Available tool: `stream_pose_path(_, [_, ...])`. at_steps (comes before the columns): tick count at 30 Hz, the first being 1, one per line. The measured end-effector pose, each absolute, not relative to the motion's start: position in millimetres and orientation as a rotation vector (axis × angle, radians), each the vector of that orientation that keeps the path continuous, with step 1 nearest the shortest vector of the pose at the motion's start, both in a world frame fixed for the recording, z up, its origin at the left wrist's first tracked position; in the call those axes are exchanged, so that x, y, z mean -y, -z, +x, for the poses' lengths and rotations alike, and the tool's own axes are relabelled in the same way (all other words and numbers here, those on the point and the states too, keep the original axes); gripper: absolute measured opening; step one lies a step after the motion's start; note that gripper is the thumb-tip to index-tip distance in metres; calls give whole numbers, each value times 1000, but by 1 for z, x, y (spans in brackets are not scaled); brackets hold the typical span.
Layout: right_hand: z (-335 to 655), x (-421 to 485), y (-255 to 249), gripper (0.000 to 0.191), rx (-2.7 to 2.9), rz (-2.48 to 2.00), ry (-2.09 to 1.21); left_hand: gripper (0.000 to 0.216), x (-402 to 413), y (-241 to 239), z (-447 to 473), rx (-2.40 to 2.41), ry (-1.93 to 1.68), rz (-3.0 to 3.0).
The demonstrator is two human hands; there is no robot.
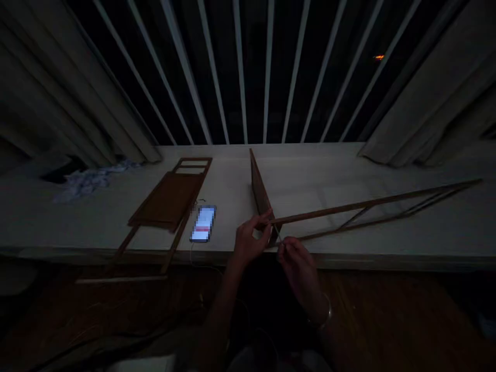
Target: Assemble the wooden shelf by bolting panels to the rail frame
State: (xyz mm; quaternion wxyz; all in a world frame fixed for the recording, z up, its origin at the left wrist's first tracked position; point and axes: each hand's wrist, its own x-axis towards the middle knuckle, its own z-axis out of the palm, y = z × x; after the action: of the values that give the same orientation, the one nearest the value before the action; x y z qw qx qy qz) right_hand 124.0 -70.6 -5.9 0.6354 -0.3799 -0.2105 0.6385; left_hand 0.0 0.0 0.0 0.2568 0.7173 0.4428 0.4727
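A brown wooden panel (260,188) stands on edge on the white ledge, joined at its near end to a long narrow wooden frame (329,211) that reaches to the right. My left hand (250,240) is closed, thumb and fingers pinching the wood at this joint. Just right of it, my right hand (300,266) grips a thin metal tool (277,233), its shaft pointing at the joint; it looks like a screwdriver, but the dark hides its handle and tip.
On the left lies another wooden frame with a panel (170,199), its legs overhanging the ledge (387,243). Beside it is a lit phone (203,223) with a cable. Crumpled cloth (87,181) lies far left. Curtains (426,103) flank the barred window.
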Motion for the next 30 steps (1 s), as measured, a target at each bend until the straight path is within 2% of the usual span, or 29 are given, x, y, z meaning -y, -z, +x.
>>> stream_pose_path(5, [126, 72, 0, 14, 650, -935, -1413, 7, -1, 0, -1, -1188, -1258, 1951])
stream_pose_path(11, [128, 71, -3, 21, 980, -1150, -1190, 7, -1, 0, -2, -1188, -1275, 1952])
stream_pose_path(18, [128, 70, -3, 19, 1166, -1240, -987, 7, -1, 0, -2, -1183, -1253, 1948])
stream_pose_path(30, [139, 69, 7, 9, 1483, -1366, -342, 7, -3, 0, -3, -1208, -1247, 1974])
